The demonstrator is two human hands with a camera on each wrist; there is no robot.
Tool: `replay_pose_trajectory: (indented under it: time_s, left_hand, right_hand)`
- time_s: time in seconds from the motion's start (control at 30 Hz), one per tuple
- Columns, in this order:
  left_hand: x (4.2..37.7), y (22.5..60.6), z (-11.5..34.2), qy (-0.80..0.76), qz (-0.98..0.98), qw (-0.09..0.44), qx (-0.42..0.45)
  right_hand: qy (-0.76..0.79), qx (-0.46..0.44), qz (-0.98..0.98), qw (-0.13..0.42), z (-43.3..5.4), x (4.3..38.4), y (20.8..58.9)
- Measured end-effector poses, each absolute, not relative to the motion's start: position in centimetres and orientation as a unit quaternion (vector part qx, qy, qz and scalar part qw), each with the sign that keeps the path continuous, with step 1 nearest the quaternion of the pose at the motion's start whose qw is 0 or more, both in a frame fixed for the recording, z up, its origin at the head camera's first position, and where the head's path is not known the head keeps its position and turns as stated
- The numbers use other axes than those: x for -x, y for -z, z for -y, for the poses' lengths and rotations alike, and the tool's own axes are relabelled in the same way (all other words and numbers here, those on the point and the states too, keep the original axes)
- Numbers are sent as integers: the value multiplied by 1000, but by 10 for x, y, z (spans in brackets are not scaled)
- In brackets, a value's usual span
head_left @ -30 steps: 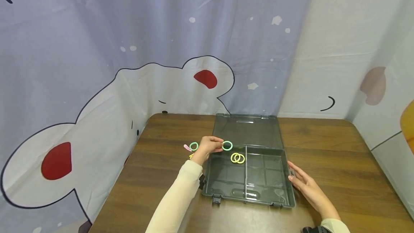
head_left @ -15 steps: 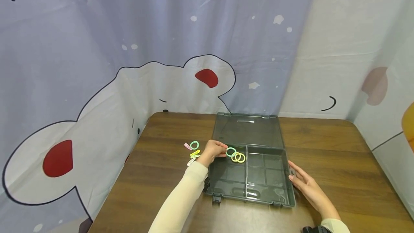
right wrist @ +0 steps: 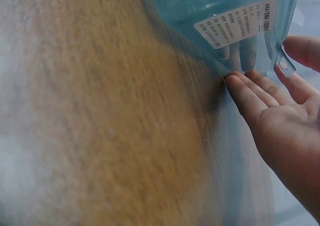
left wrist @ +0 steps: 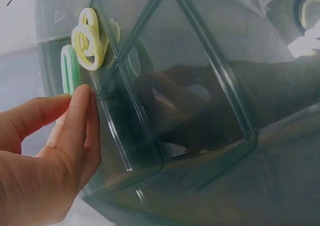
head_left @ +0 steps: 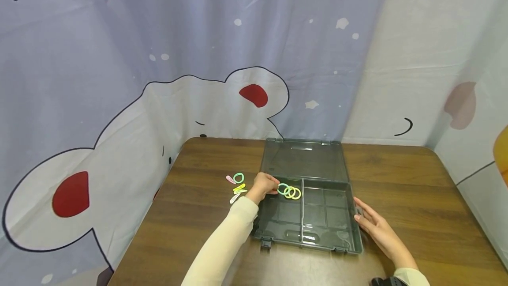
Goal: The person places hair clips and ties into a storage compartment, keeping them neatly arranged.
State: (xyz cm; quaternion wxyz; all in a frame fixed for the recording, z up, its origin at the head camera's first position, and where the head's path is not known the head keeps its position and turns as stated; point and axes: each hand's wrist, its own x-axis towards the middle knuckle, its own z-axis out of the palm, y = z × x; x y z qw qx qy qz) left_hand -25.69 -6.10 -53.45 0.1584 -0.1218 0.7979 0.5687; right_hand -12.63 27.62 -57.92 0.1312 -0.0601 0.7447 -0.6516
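Note:
My left hand (head_left: 265, 185) pinches a green ring-shaped hair tie (left wrist: 70, 69) between thumb and fingers, low in the left compartment of a dark see-through plastic box (head_left: 326, 215). Two overlapping yellow hair ties (head_left: 297, 193) lie just right of the green one, beside the divider (head_left: 302, 220). In the head view the green ring overlaps the nearer yellow one. At the box's right side is my right hand (head_left: 381, 235), its fairly straight fingers touching the outer wall and its thumb near the hanging tab (right wrist: 286, 64).
Left of the box on the wooden table (head_left: 178, 224) lie another green hair tie (head_left: 242, 175), a pink hair clip (head_left: 230, 179), yellow clips (head_left: 239, 187) and a white clip (head_left: 234, 198). The opened lid (head_left: 303, 160) lies back toward the curtain (head_left: 190, 114).
My left hand has moved right and down into the left compartment, bringing the green hair tie to the yellow ones. My right hand has stayed at the box's side.

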Motion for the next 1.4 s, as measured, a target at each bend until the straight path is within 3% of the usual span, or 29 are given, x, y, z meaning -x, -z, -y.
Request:
replay_pose_trajectory:
  time_s: [0.87, 1.4]
  left_hand:
    - [257, 541, 58, -526, -830, 137, 126]
    - [253, 520, 70, -587, -786, 149, 122]
  right_hand:
    - [648, 63, -748, 130, -278, 128, 580]
    - [656, 64, -740, 132, -276, 126, 578]
